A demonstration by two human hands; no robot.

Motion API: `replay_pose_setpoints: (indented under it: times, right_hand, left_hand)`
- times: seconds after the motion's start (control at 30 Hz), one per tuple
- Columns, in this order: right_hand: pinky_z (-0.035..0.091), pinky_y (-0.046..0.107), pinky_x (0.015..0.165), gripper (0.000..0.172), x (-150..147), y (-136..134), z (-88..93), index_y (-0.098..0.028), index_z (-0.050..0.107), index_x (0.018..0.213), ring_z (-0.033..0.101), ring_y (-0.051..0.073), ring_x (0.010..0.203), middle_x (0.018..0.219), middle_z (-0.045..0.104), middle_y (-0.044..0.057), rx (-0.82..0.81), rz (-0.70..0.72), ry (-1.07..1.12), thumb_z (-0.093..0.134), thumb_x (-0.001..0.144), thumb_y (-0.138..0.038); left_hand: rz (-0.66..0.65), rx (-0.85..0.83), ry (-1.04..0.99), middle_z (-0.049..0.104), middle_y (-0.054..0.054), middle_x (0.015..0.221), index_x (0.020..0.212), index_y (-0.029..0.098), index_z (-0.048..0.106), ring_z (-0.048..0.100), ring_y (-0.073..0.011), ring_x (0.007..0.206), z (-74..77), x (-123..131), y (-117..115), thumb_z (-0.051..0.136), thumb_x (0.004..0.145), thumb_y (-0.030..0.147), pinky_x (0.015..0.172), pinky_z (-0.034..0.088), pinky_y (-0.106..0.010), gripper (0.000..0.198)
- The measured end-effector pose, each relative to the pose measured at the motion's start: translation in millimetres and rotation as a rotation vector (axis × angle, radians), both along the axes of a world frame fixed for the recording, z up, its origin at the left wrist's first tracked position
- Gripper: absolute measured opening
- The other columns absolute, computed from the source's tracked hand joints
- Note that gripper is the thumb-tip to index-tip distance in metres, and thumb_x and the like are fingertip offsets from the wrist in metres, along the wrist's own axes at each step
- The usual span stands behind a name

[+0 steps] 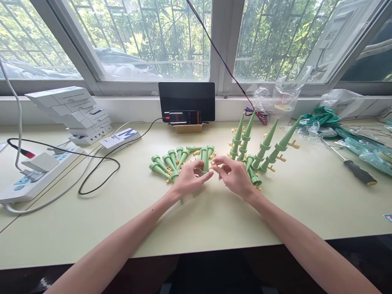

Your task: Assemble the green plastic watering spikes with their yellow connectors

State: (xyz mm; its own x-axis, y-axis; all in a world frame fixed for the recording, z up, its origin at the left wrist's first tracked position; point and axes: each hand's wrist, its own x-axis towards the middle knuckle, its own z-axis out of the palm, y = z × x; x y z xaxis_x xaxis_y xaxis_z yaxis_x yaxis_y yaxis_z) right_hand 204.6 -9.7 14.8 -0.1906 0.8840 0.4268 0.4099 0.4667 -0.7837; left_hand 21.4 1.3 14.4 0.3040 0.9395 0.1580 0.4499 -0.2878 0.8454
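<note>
My left hand (190,178) is closed around a green plant-watering spike (206,160), which stands point up between its fingers. Close by on the right, my right hand (236,176) pinches at a small yellow valve (214,165) against the side of that spike; the fingers partly hide it. Loose green spikes (169,160) with yellow valves lie fanned out behind and left of my left hand. Beyond my right hand, several stacks of nested spikes (266,148) stand with points up and yellow valves sticking out. A few more spikes (253,176) lie beside my right wrist.
A phone (185,117) leans on a cardboard stand before a black panel (187,96). White boxes (82,114) and a power strip (45,173) with cables occupy the left. A screwdriver (359,172) and plastic bags (367,149) lie at right.
</note>
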Motion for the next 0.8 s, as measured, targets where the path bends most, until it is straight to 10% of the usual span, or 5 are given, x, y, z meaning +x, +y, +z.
replay_pose_setpoints:
  times: [0.8]
  right_hand:
    - [0.037,0.024,0.052,0.015,2.2,3.1,-5.1,-0.018,0.065,0.078,0.047,0.011,0.048,0.055,0.055,-0.003,0.005,-0.019,-0.046,0.059,0.089,-0.026]
  left_hand:
    - [-0.069,-0.149,-0.197,0.062,-0.010,0.109,0.098,0.015,0.060,0.071,-0.0222,0.080,-0.7,-1.5,3.6,0.071,0.076,0.039,0.047,0.058,-0.028,0.034]
